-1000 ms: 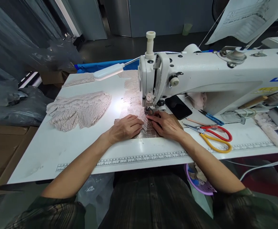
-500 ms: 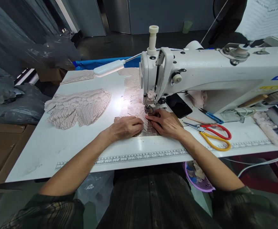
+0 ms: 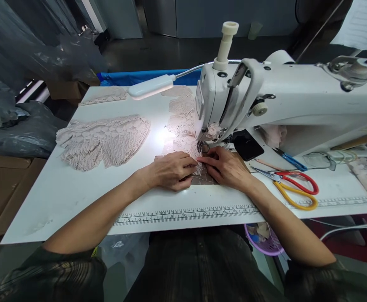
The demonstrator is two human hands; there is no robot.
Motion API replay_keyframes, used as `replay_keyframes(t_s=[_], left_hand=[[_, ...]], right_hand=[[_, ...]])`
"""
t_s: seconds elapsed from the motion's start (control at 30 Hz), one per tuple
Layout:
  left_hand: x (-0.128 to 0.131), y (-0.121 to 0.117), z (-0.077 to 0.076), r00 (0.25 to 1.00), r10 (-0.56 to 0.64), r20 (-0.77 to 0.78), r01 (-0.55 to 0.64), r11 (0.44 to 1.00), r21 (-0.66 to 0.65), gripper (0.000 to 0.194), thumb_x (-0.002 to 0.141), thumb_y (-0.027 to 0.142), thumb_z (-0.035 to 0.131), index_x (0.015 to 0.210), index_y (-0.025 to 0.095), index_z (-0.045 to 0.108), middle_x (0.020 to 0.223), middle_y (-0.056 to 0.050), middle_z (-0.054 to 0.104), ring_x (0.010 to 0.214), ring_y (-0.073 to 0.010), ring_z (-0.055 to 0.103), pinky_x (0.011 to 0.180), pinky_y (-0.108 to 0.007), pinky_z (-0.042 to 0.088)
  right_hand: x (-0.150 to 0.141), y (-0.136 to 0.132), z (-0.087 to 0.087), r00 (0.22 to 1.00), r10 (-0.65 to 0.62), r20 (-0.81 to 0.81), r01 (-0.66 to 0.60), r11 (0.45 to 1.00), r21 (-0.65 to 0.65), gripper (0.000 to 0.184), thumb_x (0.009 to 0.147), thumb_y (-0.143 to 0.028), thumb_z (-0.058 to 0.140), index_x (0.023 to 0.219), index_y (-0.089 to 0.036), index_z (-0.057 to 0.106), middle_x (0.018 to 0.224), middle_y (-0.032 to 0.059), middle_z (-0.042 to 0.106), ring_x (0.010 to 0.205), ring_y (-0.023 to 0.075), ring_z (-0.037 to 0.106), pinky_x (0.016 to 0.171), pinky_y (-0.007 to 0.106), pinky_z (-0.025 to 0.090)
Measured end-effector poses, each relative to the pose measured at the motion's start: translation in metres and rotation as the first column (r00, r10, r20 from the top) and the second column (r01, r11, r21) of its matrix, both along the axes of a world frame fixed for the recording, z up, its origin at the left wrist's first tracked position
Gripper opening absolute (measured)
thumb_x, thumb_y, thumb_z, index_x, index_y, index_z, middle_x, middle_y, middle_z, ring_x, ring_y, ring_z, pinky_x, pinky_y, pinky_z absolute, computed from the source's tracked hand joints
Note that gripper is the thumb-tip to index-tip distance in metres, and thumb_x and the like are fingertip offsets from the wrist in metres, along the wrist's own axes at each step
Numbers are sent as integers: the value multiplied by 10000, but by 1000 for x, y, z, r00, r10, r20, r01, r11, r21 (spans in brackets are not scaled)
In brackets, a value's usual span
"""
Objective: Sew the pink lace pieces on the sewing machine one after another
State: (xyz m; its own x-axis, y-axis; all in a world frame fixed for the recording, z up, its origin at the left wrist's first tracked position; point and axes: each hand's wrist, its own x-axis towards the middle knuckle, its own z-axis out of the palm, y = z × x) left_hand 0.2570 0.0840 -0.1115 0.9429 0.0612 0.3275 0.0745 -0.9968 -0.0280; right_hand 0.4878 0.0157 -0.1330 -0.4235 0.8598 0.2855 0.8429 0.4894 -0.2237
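A strip of pale pink lace (image 3: pixel 181 126) runs under the presser foot (image 3: pixel 204 146) of a white sewing machine (image 3: pixel 284 100) and away across the table. My left hand (image 3: pixel 171 170) rests on the near end of the lace, fingers curled and pinching its edge. My right hand (image 3: pixel 226 166) lies just right of it, fingers pressed down on the lace close in front of the presser foot. The fingertips of both hands almost meet at the seam line.
A pile of matching lace pieces (image 3: pixel 104 140) lies at the left on the white table (image 3: pixel 76 193). Red and yellow scissors (image 3: pixel 292 188), a blue tool (image 3: pixel 289 158) and a black phone (image 3: pixel 248 147) lie right of my hands. A lamp (image 3: pixel 152 86) lights the needle area.
My view has shifted closer and leftward relative to the machine. My left hand's fingers have curled in more on the lace edge; both hands stay at the presser foot.
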Motion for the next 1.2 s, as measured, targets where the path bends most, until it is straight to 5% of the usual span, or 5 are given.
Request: replay_keyframes(t_s=[0.27,0.57,0.73,1.03,1.2], left_hand=[[2,2,-6,996,86,6,-86,996,-1,221,915,238,505,1002,121,670,1015,-119,686,893,-226,651,841,-391,563],[5,2,-6,990,143,11,-143,990,-11,328,932,351,502,1103,114,650,1036,-127,686,892,-247,649,926,-463,524],[7,4,-7,988,146,43,-144,988,-52,281,939,276,510,1097,102,665,1037,-135,689,885,-238,647,876,-446,542],[8,21,-12,976,170,140,-103,914,-393,155,971,214,551,963,159,696,974,-79,713,927,-178,669,847,-342,583],[11,26,-16,960,195,200,-94,900,-427,148,962,233,578,899,176,699,906,-45,728,872,-161,687,824,-336,583]], right_hand=[[-9,7,12,980,-116,164,133,986,-99,412,980,-293,454,1362,-253,602,1169,163,587,977,284,577,741,383,508],[-3,1,0,999,-50,-2,50,997,-65,402,992,-318,423,1339,-226,605,1101,152,568,991,279,538,841,431,499],[-4,3,-2,998,-61,-24,59,996,-70,398,994,-327,420,1320,-212,616,1144,164,551,988,284,543,839,453,507],[2,0,0,956,-162,-244,133,983,-130,433,970,-274,448,1378,-161,537,1025,127,609,801,213,599,718,345,501],[2,1,3,943,-185,-276,157,980,-123,379,946,-260,472,1285,-162,611,920,94,641,718,192,587,684,329,467]])
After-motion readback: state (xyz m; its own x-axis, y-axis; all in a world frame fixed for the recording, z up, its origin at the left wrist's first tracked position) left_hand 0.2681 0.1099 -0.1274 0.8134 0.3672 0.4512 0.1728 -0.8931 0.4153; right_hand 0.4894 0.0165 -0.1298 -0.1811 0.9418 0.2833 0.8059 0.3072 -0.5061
